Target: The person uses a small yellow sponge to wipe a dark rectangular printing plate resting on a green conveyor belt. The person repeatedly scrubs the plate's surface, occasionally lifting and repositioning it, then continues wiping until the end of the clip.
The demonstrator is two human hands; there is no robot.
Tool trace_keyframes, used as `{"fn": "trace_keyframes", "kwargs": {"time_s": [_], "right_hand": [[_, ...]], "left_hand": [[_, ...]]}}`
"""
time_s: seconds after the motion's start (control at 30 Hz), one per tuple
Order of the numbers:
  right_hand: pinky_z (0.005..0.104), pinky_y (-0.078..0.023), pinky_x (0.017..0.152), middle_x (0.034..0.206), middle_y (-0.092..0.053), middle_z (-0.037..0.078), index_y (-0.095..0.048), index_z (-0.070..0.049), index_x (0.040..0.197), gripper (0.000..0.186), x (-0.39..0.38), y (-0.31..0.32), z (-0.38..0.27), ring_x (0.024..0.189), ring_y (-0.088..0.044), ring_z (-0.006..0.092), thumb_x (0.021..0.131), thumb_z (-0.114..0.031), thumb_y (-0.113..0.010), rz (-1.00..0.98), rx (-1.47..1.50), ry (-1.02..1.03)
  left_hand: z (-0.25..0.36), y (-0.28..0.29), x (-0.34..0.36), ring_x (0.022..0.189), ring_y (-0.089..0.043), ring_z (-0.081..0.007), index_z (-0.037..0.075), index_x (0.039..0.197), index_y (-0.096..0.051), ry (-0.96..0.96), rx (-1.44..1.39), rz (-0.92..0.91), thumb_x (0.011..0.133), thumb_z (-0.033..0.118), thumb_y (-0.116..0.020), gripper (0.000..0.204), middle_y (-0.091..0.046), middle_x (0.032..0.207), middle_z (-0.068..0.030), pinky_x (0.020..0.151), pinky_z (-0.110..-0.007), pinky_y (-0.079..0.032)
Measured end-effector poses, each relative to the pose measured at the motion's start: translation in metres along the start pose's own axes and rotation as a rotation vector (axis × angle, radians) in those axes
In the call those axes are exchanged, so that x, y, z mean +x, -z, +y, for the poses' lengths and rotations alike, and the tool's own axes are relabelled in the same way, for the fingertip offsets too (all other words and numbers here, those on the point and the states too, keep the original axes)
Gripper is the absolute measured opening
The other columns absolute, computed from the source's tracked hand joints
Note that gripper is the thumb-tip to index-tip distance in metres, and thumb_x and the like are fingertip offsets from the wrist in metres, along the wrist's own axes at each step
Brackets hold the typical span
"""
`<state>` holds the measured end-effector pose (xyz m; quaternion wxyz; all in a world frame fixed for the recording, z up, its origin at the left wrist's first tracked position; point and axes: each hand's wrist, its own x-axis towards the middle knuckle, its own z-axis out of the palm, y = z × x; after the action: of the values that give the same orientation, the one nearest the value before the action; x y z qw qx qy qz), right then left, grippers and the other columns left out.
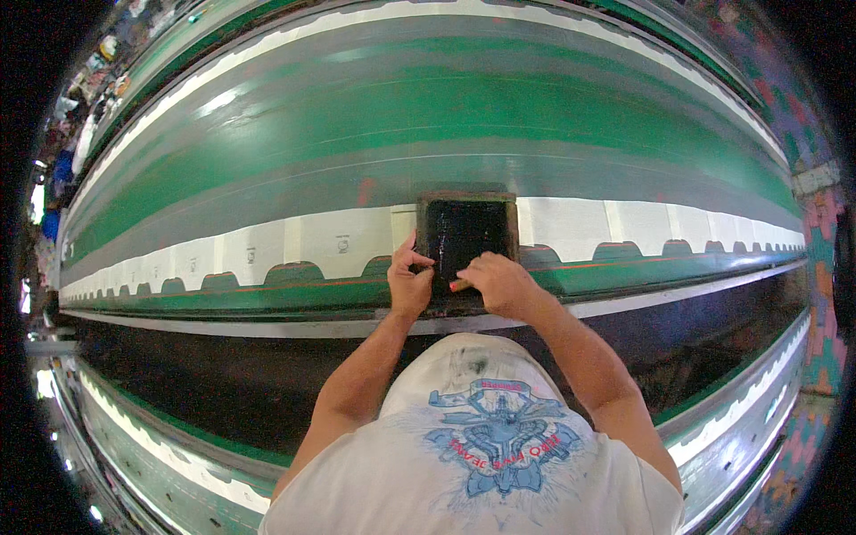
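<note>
Along the near edge of the long green desk (481,98), the left hand (412,283) curls against the left side of a dark screen frame (468,195), its exact grip unclear; the right hand (501,283) pinches a red-ended stick (459,286) over the frame's near part. Toward the desk's left end, several white panels (321,254) bear small dark prints; rightward panels (571,223) look blank, seemingly unprinted.
</note>
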<state>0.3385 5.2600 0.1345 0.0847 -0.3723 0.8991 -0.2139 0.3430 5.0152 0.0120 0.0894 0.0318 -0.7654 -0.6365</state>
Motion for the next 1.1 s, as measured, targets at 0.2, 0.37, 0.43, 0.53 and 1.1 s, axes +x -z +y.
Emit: {"fn": "trace_keyframes", "kwargs": {"time_s": [0.2,0.37,0.43,0.53,1.1], "right_hand": [[0.0518,-0.057,0.105,0.118,-0.077,0.020,-0.080,-0.003,0.123,0.036,0.062,0.020,0.055,0.119,-0.070,0.0422,0.092,0.005,-0.064,0.184,0.008,-0.065],[0.0517,-0.057,0.107,0.121,-0.078,0.018,-0.079,-0.005,0.130,0.042,0.061,0.004,0.051,0.119,-0.071,0.0421,0.091,0.004,-0.063,0.315,-0.056,-0.125],[0.0506,-0.057,0.107,0.122,-0.078,0.016,-0.079,-0.006,0.131,0.043,0.041,-0.006,0.032,0.118,-0.072,0.0413,0.092,0.003,-0.064,0.272,-0.043,-0.123],[0.0492,-0.058,0.106,0.124,-0.077,0.015,-0.080,-0.006,0.130,0.043,0.015,-0.016,0.004,0.118,-0.072,0.0396,0.090,0.000,-0.067,0.279,-0.033,-0.089],[0.0515,-0.058,0.104,0.118,-0.076,0.016,-0.079,-0.013,0.132,0.047,0.056,-0.003,0.044,0.115,-0.071,0.0408,0.088,0.001,-0.067,0.263,-0.091,-0.175]], "left_hand": [[-0.007,-0.006,0.000,0.157,-0.055,-0.0395,0.005,0.083,-0.074,-0.037,-0.091,0.023,0.077,-0.007,-0.072,0.014,-0.060,0.169,-0.0259,0.128,-0.047,-0.043],[0.002,-0.001,-0.001,0.158,-0.055,-0.0402,0.005,0.083,-0.074,-0.007,0.016,-0.004,0.077,-0.007,-0.072,0.014,-0.060,0.169,-0.0256,0.128,-0.049,-0.043],[0.004,0.000,-0.001,0.157,-0.055,-0.0402,0.006,0.084,-0.075,-0.046,0.035,-0.011,0.077,-0.007,-0.072,0.015,-0.060,0.169,-0.0257,0.128,-0.049,-0.043],[0.002,0.000,0.000,0.156,-0.056,-0.0401,0.006,0.084,-0.075,-0.049,0.051,-0.015,0.076,-0.007,-0.072,0.015,-0.060,0.169,-0.0255,0.127,-0.048,-0.043],[-0.006,-0.002,-0.001,0.154,-0.055,-0.0410,0.005,0.082,-0.075,-0.114,0.022,-0.018,0.075,-0.010,-0.070,0.017,-0.056,0.172,-0.0265,0.125,-0.049,-0.044]]}}
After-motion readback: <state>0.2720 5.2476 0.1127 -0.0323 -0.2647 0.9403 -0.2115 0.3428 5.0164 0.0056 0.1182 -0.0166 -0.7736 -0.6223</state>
